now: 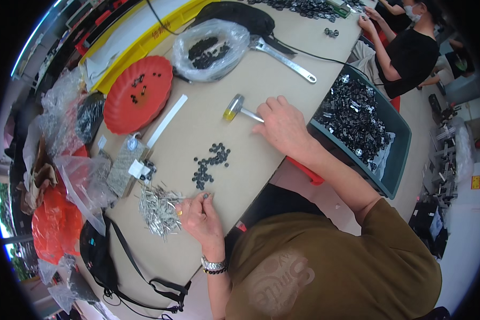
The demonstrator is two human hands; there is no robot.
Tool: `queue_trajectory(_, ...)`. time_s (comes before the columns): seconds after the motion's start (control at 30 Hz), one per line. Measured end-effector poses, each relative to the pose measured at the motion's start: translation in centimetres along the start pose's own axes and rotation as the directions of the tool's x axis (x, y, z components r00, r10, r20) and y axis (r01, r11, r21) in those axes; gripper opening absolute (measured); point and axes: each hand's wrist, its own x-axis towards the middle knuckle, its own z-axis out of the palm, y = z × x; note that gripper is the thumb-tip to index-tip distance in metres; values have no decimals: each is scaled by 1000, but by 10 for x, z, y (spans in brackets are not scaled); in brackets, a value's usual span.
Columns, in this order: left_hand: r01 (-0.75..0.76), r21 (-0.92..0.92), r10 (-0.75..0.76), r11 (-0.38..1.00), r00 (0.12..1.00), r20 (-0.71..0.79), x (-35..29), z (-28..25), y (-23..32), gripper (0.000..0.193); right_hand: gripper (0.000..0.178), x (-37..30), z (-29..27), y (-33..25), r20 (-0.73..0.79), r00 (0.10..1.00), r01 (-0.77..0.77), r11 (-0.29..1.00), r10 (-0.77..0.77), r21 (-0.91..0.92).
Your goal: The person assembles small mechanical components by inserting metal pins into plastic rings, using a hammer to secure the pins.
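My right hand (pixel 284 124) is closed round the handle of a small hammer (pixel 250 115). Its silver and yellow head lies at or just above the tabletop. My left hand (pixel 201 220) pinches a small dark round piece (pixel 206 196) between thumb and finger, near the front edge. Just beyond that hand lies a loose group of small black round pieces (pixel 201 176). Beside its fingers, to the left, is a heap of thin silver metal pins (pixel 157 210). A grey block (pixel 121 168) with a white scrap and dark bits on it rests past the heap.
A red scalloped plate (pixel 114 120) holds a few dark parts. Behind are a plastic bag of black pieces (pixel 240 37), an adjustable wrench (pixel 288 63) and a yellow tray (pixel 138 40). A green bin (pixel 402 138) of black parts stands right. A black strapped bag (pixel 96 245) lies left. Another person (pixel 410 61) sits far right.
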Motion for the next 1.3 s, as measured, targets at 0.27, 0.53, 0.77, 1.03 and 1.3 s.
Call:
queue_trajectory(0.27, 86, -77, -85, 993, 996, 18, 4, 2, -4, 10, 12, 2, -20, -8, 88, 995, 4, 933, -38, 361)
queue_trajectory(0.53, 62, -123, -64, 991, 998, -9, 3, 1, -3, 10, 24, -33, -40, -68, -70, 889, 442, 810, -452, 385)
queue_trajectory(0.77, 48, -160, -54, 986, 998, -33, 2, 2, -1, 10, 32, -36, -40, -77, -59, 868, 489, 827, -493, 278)
queue_trajectory(1.03, 68, -149, -70, 987, 998, -5, 1, 2, 0, 9, 30, -36, -33, -76, 26, 909, 382, 857, -416, 347)
queue_trajectory(1.3, 77, -104, -77, 992, 997, 12, 6, 3, -7, 12, 31, -35, -32, -79, 40, 911, 378, 869, -411, 319)
